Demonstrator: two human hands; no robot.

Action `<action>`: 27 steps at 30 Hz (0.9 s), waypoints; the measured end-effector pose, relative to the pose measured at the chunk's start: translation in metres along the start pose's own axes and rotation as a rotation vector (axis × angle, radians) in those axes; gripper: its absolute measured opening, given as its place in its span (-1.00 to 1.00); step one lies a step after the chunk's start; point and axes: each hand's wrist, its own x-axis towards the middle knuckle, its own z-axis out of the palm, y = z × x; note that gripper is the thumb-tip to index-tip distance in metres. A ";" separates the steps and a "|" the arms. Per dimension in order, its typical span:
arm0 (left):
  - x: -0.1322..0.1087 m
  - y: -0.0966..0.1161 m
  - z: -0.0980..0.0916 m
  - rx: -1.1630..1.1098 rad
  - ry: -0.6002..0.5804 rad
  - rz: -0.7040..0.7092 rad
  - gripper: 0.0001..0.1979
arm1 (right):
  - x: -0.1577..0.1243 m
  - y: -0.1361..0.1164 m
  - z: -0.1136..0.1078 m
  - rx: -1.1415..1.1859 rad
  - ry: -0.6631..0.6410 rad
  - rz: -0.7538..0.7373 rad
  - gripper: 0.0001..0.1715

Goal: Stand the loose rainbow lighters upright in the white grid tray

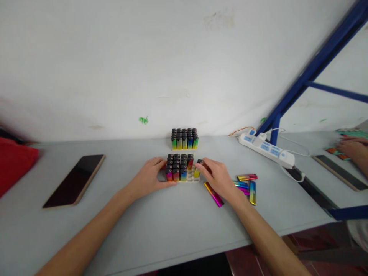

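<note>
A pale tray (pixel 190 178) holds rows of upright black-topped lighters (pixel 176 168) with red, pink and blue bodies. Several slots show bare at its right front. My left hand (pixel 151 177) grips the tray's left front corner, thumb along the front and fingers at the side. Between the thumb and fingers of my right hand (pixel 218 176) is a yellow lighter (pixel 197 172), upright over the tray's right column; whether it is seated in a slot I cannot tell. Just below that hand lies a pink-and-yellow shiny lighter-shaped piece (pixel 214 194), flat on the table.
Behind the tray, another block of lighters (pixel 184 139) stands near the wall. Several shiny coloured pieces (pixel 252 193) lie right of my right wrist. A power strip (pixel 266 147) with cables is at the right, a phone (pixel 75 180) and red cloth (pixel 15 163) left. Another person's hand (pixel 353 147) shows far right.
</note>
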 end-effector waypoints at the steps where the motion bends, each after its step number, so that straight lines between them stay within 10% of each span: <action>1: 0.000 0.000 0.000 0.001 -0.003 -0.002 -0.36 | 0.000 0.001 0.000 0.009 -0.005 0.013 -0.54; 17: 0.001 -0.003 0.001 0.047 -0.016 0.009 -0.35 | 0.008 -0.012 0.006 -0.397 -0.182 0.030 -0.62; 23: 0.005 -0.004 0.000 0.034 -0.020 -0.019 -0.33 | -0.036 0.034 -0.045 -0.336 0.263 0.200 -0.64; 27: 0.006 -0.002 0.000 0.040 -0.017 -0.016 -0.41 | -0.084 0.075 -0.094 -0.435 0.203 0.214 -0.64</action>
